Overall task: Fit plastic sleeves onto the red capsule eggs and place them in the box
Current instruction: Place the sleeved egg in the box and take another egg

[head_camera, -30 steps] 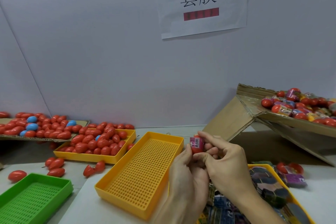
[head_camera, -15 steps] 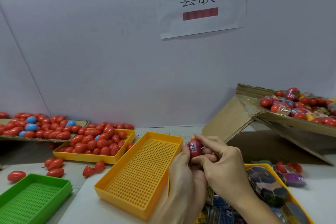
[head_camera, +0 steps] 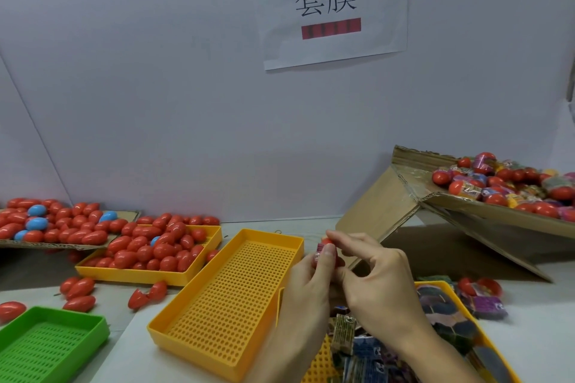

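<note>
Far left of frame: green tray (head_camera: 46, 342) at lower corner, loose red eggs (head_camera: 77, 292) scattered on the worktop (head_camera: 529, 336) beside it. Above, a cardboard sheet (head_camera: 62, 246) and a yellow tray of bare eggs (head_camera: 149, 272) — stock kept within left-hand reach, judged.

Centre: perforated yellow tray (head_camera: 230, 301), angled toward the hands, holding nothing; its right rim sits just beside the left wrist, so little sideways room there.

Left hand (head_camera: 311, 283): fingers curled round the capsule egg (head_camera: 326, 242), thumb pressed on the pink sleeve (head_camera: 320, 253) at lower centre of frame. Egg held upright, likely so the sleeve slides down over it.

Right hand (head_camera: 373, 277): fingertips touch the egg's top and side, pinching it; likely seating the sleeve.

Lower right: yellow tray of flat sleeves (head_camera: 448, 314), directly under the hands.

Upper right: tilted cardboard box (head_camera: 466, 211) of sleeved eggs; its low front edge faces the hands, open air between — an easy path.
</note>
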The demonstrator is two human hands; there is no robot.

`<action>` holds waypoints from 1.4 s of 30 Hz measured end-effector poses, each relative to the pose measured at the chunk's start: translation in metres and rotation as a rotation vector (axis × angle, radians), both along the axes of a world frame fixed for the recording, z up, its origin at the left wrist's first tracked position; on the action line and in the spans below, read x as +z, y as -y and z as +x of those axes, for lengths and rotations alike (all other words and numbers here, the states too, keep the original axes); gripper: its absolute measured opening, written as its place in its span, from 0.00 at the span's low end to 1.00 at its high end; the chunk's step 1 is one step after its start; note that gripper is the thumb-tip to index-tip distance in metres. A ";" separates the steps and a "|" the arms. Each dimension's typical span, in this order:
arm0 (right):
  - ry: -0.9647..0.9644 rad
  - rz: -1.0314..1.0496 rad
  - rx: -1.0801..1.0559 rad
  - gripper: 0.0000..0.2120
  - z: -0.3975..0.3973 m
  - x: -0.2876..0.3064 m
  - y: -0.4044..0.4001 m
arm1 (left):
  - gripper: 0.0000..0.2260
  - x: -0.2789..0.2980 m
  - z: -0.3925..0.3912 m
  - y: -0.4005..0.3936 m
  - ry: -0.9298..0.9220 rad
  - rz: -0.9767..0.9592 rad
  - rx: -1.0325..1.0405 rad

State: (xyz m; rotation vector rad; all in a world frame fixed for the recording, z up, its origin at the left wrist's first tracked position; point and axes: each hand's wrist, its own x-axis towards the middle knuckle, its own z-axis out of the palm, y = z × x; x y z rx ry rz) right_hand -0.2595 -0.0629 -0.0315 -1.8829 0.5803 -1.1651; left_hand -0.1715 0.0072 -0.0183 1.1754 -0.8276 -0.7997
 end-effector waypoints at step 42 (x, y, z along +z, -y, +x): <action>-0.330 0.113 0.001 0.04 -0.017 -0.019 0.022 | 0.37 0.103 -0.083 0.136 0.517 0.225 0.024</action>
